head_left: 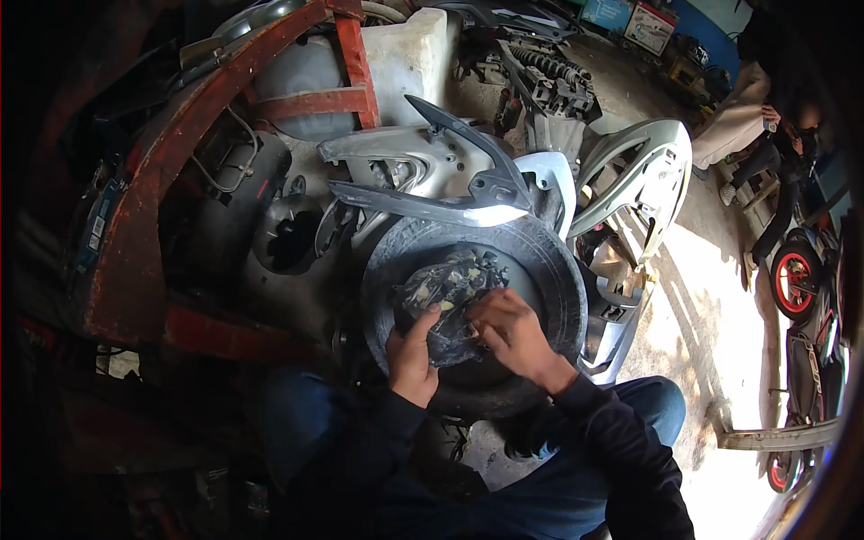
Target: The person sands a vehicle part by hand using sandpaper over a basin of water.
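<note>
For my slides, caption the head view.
Left hand holding a dark, mottled object, right hand at its edge, over a round basin.

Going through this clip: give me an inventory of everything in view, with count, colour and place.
Crumpled bundle: one, blackish with pale flecks, over the basin
Basin: one, dark grey, in front of the person
Curved trim: one, dark grey, beyond the basin
Body panels: at least three, whitish, beyond the basin
Frame: one, worn red, left
Coil spring: one, black, top
Motorcycle wheel: one clearly seen, red rim, right
Another person: at least one, pale trousers, upper right
Small parts, shaded areas: uncountable
Jeans: one pair, blue, bottom
Sleeves: two, dark, bottom
Left hand: one, holding the bundle
Right hand: one, at the bundle's right side
</note>
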`<state>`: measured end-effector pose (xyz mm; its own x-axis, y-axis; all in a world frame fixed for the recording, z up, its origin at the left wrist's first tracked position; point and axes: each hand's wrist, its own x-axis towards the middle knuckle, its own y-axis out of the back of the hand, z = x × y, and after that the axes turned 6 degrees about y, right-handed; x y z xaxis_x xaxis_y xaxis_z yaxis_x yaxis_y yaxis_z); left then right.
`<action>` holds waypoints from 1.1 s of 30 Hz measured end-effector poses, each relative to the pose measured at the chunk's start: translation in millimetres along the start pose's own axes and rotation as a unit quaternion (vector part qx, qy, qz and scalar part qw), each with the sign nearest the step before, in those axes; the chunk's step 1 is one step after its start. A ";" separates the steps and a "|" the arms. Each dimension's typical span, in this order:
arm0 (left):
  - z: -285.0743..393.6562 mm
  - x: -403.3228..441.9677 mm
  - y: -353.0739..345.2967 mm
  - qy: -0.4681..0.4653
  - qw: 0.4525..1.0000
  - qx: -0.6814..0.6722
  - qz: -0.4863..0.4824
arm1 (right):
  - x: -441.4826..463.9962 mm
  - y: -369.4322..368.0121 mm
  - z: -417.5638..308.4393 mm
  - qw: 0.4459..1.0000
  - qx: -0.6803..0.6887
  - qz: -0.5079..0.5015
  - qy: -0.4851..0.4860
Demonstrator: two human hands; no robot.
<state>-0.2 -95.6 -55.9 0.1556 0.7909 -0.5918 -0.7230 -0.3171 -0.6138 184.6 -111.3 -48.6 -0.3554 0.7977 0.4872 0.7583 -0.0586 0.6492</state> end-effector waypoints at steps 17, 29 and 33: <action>-3.2 1.1 0.4 0.003 1.000 -0.013 0.006 | -3.2 -3.1 3.6 0.996 0.008 0.024 -0.081; -5.7 3.6 3.1 -0.002 1.000 -0.015 -0.009 | -4.3 -4.3 -11.8 0.999 0.008 0.033 -0.012; -5.1 6.5 0.2 0.001 1.000 -0.013 -0.004 | -5.8 -2.9 -1.8 0.999 -0.016 0.025 0.011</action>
<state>4.0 -93.2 -62.5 0.1620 0.7923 -0.5882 -0.7042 -0.3247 -0.6314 183.4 -116.8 -52.3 -0.3297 0.7794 0.5328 0.7582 -0.1176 0.6413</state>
